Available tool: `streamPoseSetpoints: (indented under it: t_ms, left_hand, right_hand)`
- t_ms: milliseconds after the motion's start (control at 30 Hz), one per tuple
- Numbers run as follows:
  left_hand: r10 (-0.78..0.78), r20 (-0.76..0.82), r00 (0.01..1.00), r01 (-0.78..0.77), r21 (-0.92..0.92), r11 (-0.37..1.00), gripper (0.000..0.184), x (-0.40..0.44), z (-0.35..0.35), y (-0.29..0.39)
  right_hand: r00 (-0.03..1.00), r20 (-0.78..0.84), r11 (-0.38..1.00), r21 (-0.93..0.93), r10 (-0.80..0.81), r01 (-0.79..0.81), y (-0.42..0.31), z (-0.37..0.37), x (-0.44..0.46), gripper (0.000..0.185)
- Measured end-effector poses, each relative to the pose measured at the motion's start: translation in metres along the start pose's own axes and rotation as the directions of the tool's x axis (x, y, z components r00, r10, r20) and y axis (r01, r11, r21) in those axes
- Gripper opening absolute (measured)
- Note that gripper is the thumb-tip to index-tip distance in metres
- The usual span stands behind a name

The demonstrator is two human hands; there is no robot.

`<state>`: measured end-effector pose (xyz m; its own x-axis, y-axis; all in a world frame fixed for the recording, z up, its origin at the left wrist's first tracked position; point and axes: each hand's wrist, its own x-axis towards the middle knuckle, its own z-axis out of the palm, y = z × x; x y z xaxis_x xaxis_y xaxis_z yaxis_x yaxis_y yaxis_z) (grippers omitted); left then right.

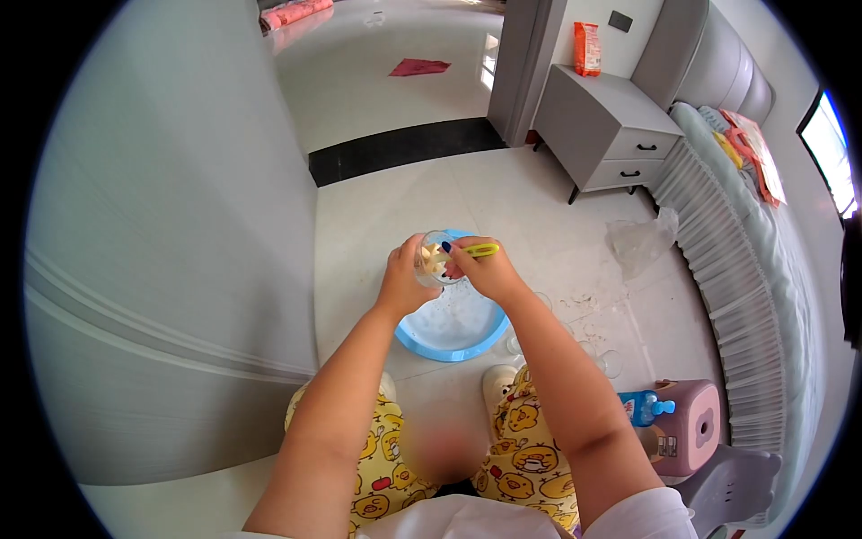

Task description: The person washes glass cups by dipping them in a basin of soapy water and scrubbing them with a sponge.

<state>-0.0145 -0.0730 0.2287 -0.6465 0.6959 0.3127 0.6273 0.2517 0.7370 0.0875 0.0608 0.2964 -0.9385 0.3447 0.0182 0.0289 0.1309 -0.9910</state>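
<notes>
My left hand [401, 277] is wrapped round a clear glass [429, 255], tilted above a blue basin [453, 353] of whitish, sudsy water. Pale yellowish material shows inside the glass. My right hand [489, 269] is closed on the yellow-green handle of what looks like a cleaning brush [482, 250], close against the glass mouth. The brush's head cannot be told apart from the pale material. Dark nail polish shows on a right-hand finger. Both hands are over the far half of the basin, between my feet and the doorway.
Several clear glasses [611, 363] stand on the floor right of the basin, near scattered crumbs [584, 305]. A plastic bag [642, 241] lies by the bed [718, 260]. At lower right are a blue pump bottle [639, 408], a pink stool [700, 422] and a grey plastic seat [736, 490].
</notes>
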Motion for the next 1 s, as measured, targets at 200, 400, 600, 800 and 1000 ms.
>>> streamPoseSetpoints:
  t_ms: [200,400,600,800,1000]
  left_hand:
    - [-0.051,-0.053,0.997,0.048,-0.063,0.997,0.090,0.003,-0.004,-0.005]
    - [-0.004,-0.020,1.000,0.003,-0.063,0.998,0.089,0.005,-0.007,0.010]
    - [0.064,-0.060,0.996,-0.065,-0.025,0.998,0.087,0.003,-0.009,0.012]
    - [0.089,-0.090,0.992,-0.090,-0.004,0.996,0.086,0.003,-0.009,0.011]
    - [0.130,-0.148,0.980,-0.130,0.010,0.991,0.084,0.004,-0.008,0.016]
  right_hand:
    - [0.984,0.095,0.989,0.001,0.148,-0.149,-0.009,-0.019,0.002,0.017]
    - [0.993,-0.113,0.999,-0.003,0.045,-0.045,-0.021,-0.026,0.001,0.019]
    - [0.992,-0.126,0.999,0.035,-0.011,0.016,-0.043,-0.039,-0.010,0.020]
    - [0.994,-0.088,0.997,0.044,-0.058,0.062,-0.037,-0.042,-0.014,0.020]
    - [0.987,0.004,0.947,-0.281,-0.161,0.155,-0.023,-0.040,-0.011,0.021]
